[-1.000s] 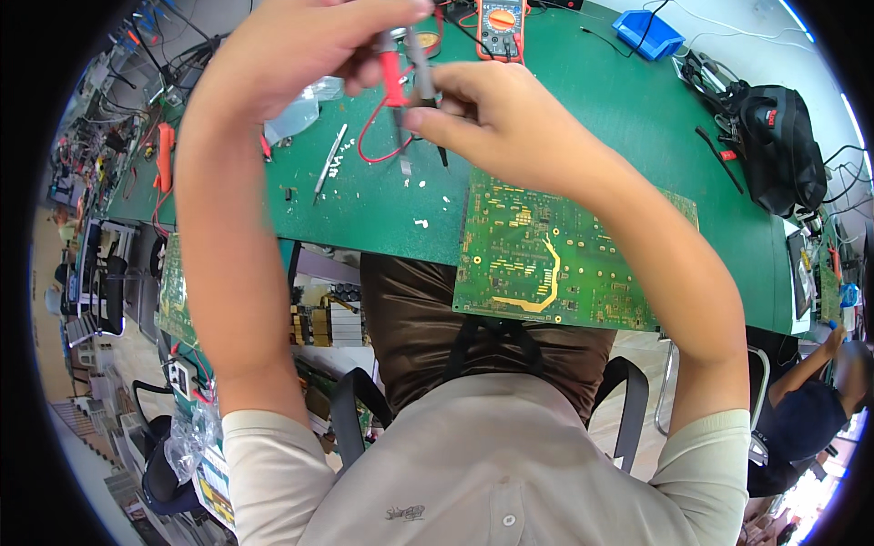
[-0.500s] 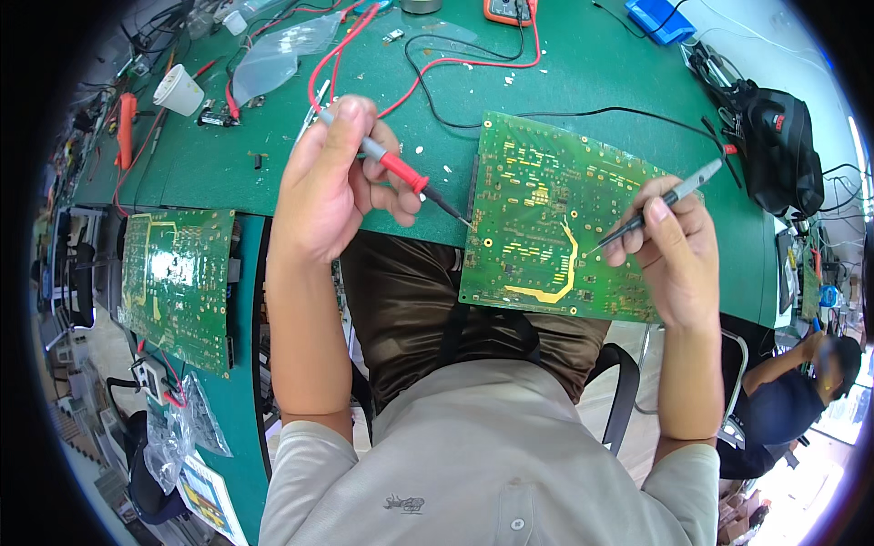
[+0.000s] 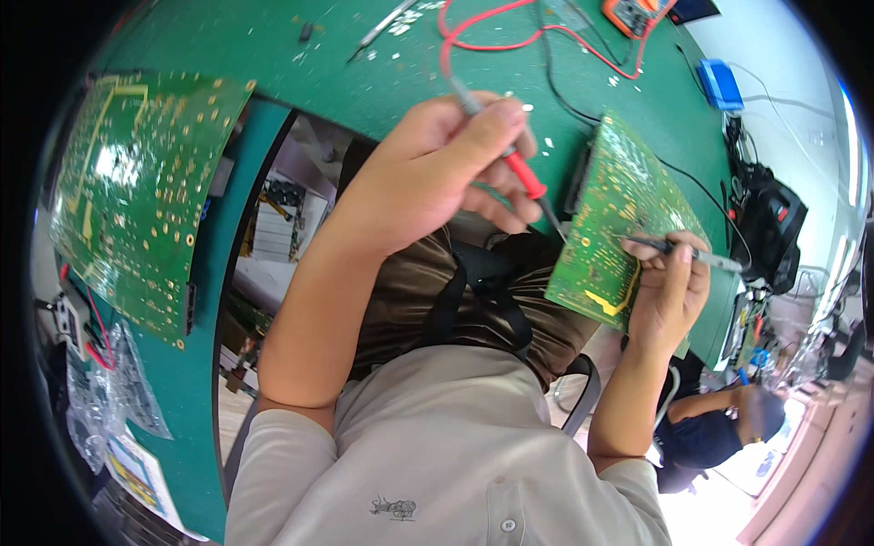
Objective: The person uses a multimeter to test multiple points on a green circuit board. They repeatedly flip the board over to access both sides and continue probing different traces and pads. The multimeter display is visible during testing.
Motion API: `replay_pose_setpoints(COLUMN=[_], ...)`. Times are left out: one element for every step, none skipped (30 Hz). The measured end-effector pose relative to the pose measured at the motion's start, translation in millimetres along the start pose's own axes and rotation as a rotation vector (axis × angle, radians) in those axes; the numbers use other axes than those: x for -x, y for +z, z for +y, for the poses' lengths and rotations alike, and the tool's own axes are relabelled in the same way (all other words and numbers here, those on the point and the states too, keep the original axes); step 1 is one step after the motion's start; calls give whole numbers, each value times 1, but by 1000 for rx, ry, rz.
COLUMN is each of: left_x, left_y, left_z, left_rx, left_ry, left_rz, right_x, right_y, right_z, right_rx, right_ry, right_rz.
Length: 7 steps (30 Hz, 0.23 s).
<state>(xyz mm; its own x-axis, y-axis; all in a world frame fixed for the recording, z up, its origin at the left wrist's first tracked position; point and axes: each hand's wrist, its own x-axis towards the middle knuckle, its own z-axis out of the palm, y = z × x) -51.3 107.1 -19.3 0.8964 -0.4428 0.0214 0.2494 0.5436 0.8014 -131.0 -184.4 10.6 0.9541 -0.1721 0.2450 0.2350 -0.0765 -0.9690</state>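
My left hand [image 3: 446, 173] is closed around a red test probe [image 3: 523, 175] with a grey upper part. Its dark tip points down at the left edge of a green circuit board [image 3: 592, 264]; whether it touches cannot be told. Closed on a black and grey test probe [image 3: 669, 247], my right hand [image 3: 672, 296] is over the board's right part, the tip at or just above the surface. The board, with gold traces and many solder points, juts past the table's front edge over my lap. A dark connector strip [image 3: 577, 173] runs along its left side.
A second green circuit board [image 3: 168, 191] lies on the left on a green table [image 3: 364, 86]. Far right are an orange multimeter [image 3: 635, 14], a blue box [image 3: 721, 84] and a black bag [image 3: 769, 223]. Another person [image 3: 715, 423] is at the lower right.
The view has swung left, so the table things shift in the picture. The right probe's tip sits higher on the board. Both hands still hold their probes.
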Motion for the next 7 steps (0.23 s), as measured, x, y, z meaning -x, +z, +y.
replay_pose_setpoints(left_x=[-2,-6,-11,-15,-20,-21,-20], left_y=[3,4,9,13,13,10,6], left_z=[-3,-4,-8,-11,-12,-13,-14], left_rx=[-14,59,6,-34,-69,-139,-199], left_ry=[37,122,191,298,317,302,279], left_rz=[25,-11,-7,-14,5,-14,-38], right_x=[1,1,2,2,2,2,2], right_y=[-2,-5,-7,-10,-13,-15,-19], right_z=[1,0,0,0,1,2,2], right_rx=[12,26,75,93,132,154,177], right_ry=[-16,-1,4,2,-5,-11,-17], right_rz=[15,25,29,27,24,22,24])
